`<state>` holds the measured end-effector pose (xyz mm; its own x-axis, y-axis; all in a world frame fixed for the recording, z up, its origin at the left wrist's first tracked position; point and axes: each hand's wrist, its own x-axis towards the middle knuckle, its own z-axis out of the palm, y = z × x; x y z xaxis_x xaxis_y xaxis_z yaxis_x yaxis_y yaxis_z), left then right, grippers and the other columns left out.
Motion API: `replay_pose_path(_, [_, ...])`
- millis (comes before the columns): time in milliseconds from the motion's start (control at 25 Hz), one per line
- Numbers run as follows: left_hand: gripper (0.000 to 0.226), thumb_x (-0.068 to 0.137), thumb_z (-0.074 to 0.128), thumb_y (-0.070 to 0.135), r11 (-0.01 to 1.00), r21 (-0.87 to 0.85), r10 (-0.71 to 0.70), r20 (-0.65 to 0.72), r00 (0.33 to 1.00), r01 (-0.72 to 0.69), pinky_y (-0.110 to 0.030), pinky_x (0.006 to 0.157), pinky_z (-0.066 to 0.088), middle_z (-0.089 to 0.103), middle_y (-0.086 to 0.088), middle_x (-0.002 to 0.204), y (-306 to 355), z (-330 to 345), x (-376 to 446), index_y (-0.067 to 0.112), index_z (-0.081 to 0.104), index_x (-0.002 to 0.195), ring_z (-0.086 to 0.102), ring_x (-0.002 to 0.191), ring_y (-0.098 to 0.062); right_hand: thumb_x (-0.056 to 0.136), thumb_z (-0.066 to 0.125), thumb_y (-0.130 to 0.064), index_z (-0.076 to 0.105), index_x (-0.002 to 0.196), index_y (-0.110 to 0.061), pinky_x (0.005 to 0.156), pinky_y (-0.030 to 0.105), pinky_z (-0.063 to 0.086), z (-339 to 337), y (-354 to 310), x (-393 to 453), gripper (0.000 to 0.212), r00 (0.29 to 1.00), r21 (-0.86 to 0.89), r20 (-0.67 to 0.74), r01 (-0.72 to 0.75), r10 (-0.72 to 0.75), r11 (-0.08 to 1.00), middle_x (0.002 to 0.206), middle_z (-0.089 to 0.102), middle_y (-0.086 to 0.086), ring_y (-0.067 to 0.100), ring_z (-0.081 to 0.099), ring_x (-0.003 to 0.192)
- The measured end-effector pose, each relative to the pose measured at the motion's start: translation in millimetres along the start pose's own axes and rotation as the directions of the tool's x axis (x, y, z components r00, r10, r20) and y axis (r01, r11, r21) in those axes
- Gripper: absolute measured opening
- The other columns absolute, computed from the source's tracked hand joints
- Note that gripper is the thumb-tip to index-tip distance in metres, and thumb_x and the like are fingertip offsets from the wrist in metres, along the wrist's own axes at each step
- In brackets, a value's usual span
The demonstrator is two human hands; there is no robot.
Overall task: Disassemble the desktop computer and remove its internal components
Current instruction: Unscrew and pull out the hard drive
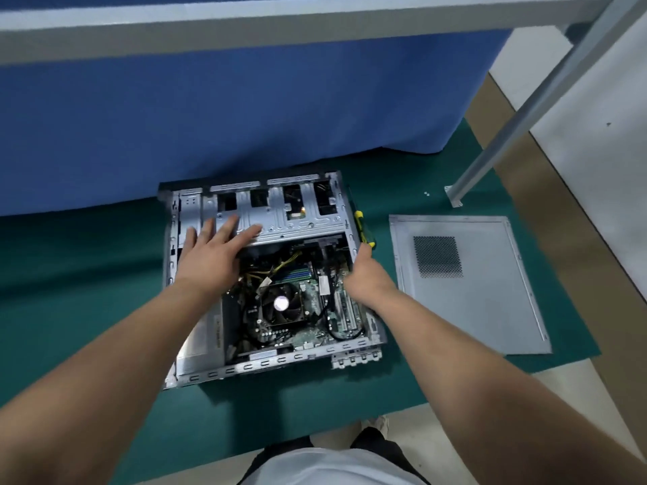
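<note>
My left hand [210, 255] lay flat, fingers straight, pressing on the metal drive cage [280, 218]. My right hand [366, 274] curled over the case's right wall; couldn't tell if that grip held anything. Computer case [196, 374] lay open on its side on the green mat [87, 309], fan [282, 302] and cables exposed. Yellow screwdriver [360, 224] sat just beside the right wall. Side panel [490, 302] lay flat to the right, apart.

A green mat [87, 292] covers the floor beneath a blue cloth [210, 117]. A grey metal leg [507, 134] slants down at right.
</note>
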<state>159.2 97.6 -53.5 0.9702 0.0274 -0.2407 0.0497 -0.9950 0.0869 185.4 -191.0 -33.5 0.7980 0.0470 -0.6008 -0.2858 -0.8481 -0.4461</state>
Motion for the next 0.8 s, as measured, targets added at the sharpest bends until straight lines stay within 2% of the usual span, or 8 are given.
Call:
replay_pose_path(80, [0.098, 0.094, 0.054, 0.001, 0.998, 0.070, 0.003, 0.021, 1.000, -0.004, -0.067, 0.123, 0.005, 0.001, 0.004, 0.173, 0.3, -3.9, 14.0, 0.057, 0.004, 0.157, 0.004, 0.156, -0.044, 0.096, 0.049, -0.008, 0.018, 0.144, -0.012, 0.064, 0.037, 0.047, -0.9, -4.2, -1.1, 0.057, 0.998, -0.106, 0.010, -0.065, 0.066, 0.992, 0.090, 0.055, 0.006, 0.019, 0.057, 0.075])
replay_pose_path(200, [0.111, 0.087, 0.055, -0.013, 0.980, 0.192, 0.035, 0.052, 0.998, -0.045, -0.080, 0.113, 0.010, -0.010, 0.000, 0.173, 4.4, -7.3, 22.5, 0.052, -0.001, 0.159, 0.003, 0.153, -0.054, 0.096, 0.050, -0.007, 0.007, 0.154, -0.012, 0.068, 0.038, 0.049, -4.1, -17.0, -2.0, 0.072, 0.988, -0.200, 0.020, -0.146, 0.153, 0.969, 0.091, 0.055, 0.006, 0.022, 0.060, 0.082])
replay_pose_path(360, [0.117, 0.083, 0.049, -0.021, 0.963, 0.260, 0.057, 0.084, 0.995, -0.077, -0.085, 0.109, 0.014, -0.017, -0.002, 0.171, 10.2, -10.1, 21.1, 0.048, -0.007, 0.159, -0.001, 0.151, -0.059, 0.096, 0.051, -0.004, -0.006, 0.161, -0.008, 0.089, 0.041, 0.055, -6.4, -25.5, -7.4, 0.086, 0.978, -0.245, 0.003, -0.201, 0.208, 0.949, 0.127, 0.059, 0.017, 0.032, 0.061, 0.107])
replay_pose_path(440, [0.120, 0.081, 0.048, -0.024, 0.968, 0.233, 0.068, 0.112, 0.991, -0.093, -0.085, 0.108, 0.015, -0.019, -0.003, 0.171, 10.7, -12.9, 19.8, 0.048, -0.007, 0.159, -0.004, 0.151, -0.059, 0.096, 0.051, -0.004, -0.008, 0.161, -0.008, 0.095, 0.043, 0.055, -6.7, -25.2, -12.3, 0.088, 0.980, -0.276, -0.013, -0.194, 0.198, 0.941, 0.136, 0.056, 0.019, 0.033, 0.061, 0.114])
replay_pose_path(600, [0.123, 0.077, 0.047, -0.028, 0.973, 0.209, 0.066, 0.141, 0.988, -0.095, -0.085, 0.108, 0.018, -0.018, -0.003, 0.171, 10.4, -15.2, 10.0, 0.048, -0.005, 0.160, -0.006, 0.150, -0.060, 0.096, 0.054, -0.006, 0.002, 0.160, -0.007, 0.086, 0.040, 0.052, -1.8, -19.9, -22.3, 0.083, 0.983, -0.284, -0.025, -0.181, 0.182, 0.942, 0.142, 0.052, 0.019, 0.034, 0.060, 0.118])
replay_pose_path(800, [0.124, 0.077, 0.048, -0.028, 0.971, 0.217, 0.070, 0.154, 0.986, -0.103, -0.086, 0.106, 0.018, -0.013, -0.007, 0.172, 11.9, -3.5, -15.8, 0.046, -0.007, 0.160, 0.000, 0.150, -0.061, 0.092, 0.055, -0.006, 0.018, 0.153, -0.007, 0.089, 0.043, 0.054, 12.0, -7.3, -38.9, 0.072, 0.982, -0.320, -0.012, -0.182, 0.188, 0.930, 0.136, 0.055, 0.016, 0.034, 0.060, 0.116])
